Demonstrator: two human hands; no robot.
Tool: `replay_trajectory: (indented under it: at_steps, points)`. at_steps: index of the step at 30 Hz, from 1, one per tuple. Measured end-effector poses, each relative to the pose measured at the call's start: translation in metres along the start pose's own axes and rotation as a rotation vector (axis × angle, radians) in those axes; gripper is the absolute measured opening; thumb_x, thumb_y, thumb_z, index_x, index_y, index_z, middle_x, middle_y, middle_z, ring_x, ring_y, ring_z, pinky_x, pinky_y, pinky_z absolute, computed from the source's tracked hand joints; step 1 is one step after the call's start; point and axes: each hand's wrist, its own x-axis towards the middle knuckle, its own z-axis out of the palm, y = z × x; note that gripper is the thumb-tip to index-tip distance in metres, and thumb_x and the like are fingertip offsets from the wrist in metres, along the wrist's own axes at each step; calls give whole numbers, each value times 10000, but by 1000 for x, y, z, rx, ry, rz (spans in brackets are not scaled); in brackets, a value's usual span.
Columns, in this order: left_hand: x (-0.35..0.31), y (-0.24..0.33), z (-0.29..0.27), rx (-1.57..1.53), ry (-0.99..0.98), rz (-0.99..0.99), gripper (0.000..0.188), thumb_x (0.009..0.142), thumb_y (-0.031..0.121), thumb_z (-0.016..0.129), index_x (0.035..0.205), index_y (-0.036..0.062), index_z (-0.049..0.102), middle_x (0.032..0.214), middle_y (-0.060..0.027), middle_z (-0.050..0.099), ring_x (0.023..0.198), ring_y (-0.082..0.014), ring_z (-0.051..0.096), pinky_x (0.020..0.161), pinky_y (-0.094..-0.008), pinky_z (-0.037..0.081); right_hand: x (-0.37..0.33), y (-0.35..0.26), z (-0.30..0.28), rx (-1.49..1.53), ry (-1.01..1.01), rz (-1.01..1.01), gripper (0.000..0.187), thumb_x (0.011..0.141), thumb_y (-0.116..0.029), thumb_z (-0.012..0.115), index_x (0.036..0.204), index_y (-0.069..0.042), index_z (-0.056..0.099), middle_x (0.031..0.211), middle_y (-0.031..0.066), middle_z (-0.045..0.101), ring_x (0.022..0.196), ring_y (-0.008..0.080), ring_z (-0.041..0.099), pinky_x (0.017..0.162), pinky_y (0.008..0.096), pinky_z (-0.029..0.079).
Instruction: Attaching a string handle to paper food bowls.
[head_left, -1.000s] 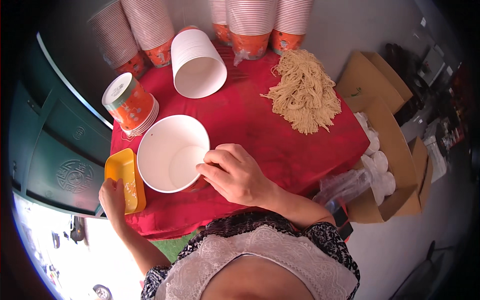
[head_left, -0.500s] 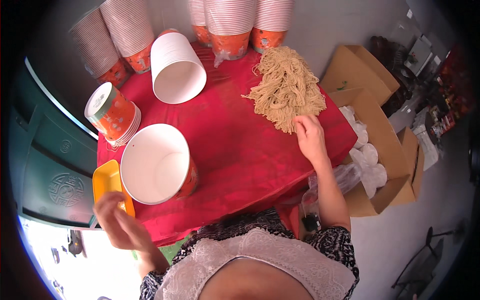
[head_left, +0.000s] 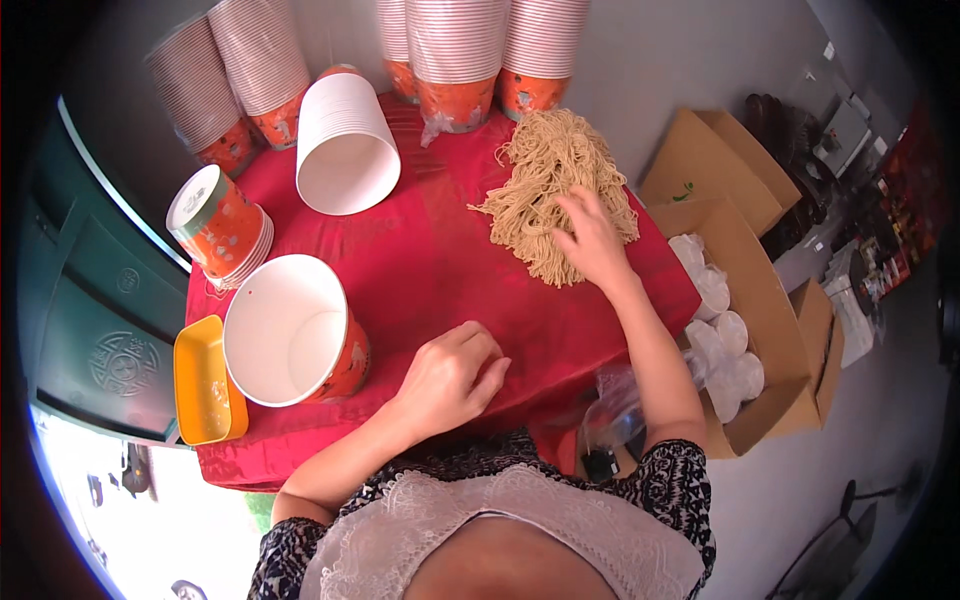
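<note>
The right hand [head_left: 590,240] reaches onto the heap of tan strands [head_left: 545,190], its thumb and forefinger parted over the right-hand part of the heap; whether its fingertips pinch a strand cannot be told. The left hand [head_left: 452,375] is loosely curled above the near part of the red-covered surface [head_left: 430,260], palm side hidden, so whether it holds anything cannot be told either. The heap lies beyond the left hand and to its right, well apart from it, at the far right of the surface, its loose ends trailing left and toward the person. To the left of the left hand stands a large tub [head_left: 285,330], white inside and orange outside, its mouth facing up, with a shallow yellow tray [head_left: 205,390] just beside it, small clear bits on the bottom. Behind these, a few nested orange tubs [head_left: 225,235] stand upside down, and a white nested stack [head_left: 345,140] lies on its side, mouth toward the person. Taller stacks of tubs [head_left: 455,60] line the far edge. To the right of the surface, an open cardboard box [head_left: 765,310] holds white rounded pieces [head_left: 735,365] with clear plastic around them; a green panel [head_left: 120,300] borders the left side.
</note>
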Motion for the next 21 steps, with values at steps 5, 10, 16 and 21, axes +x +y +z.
replay_trajectory:
  at_steps: [5,10,16,21]
  points:
    - [24,-20,36,42,-52,-80,136,830,96,672,786,-23,623,813,-175,613,751,-376,634,672,-457,528,5,-3,9,-98,-272,-62,387,844,-166,703,1207,-67,613,1189,147,545,1118,351,571,943,443,484]
    - [33,-24,49,30,-57,-91,134,827,93,670,780,-22,622,809,-177,611,745,-377,630,672,-462,526,3,27,4,171,-32,37,139,879,-10,591,1009,-37,630,1021,137,594,960,277,630,814,383,516]
    - [40,-31,46,53,-58,-118,138,829,95,665,769,-17,611,792,-180,607,738,-382,626,664,-471,523,-5,21,-44,926,-43,113,243,1000,-90,501,1168,34,625,965,63,684,771,94,626,673,243,505]
    - [59,-34,47,109,-59,-126,157,834,106,660,760,-20,602,788,-194,608,736,-390,629,656,-481,523,-13,42,-57,862,38,240,270,1001,-122,538,1212,17,633,1019,79,710,718,92,633,620,230,507]
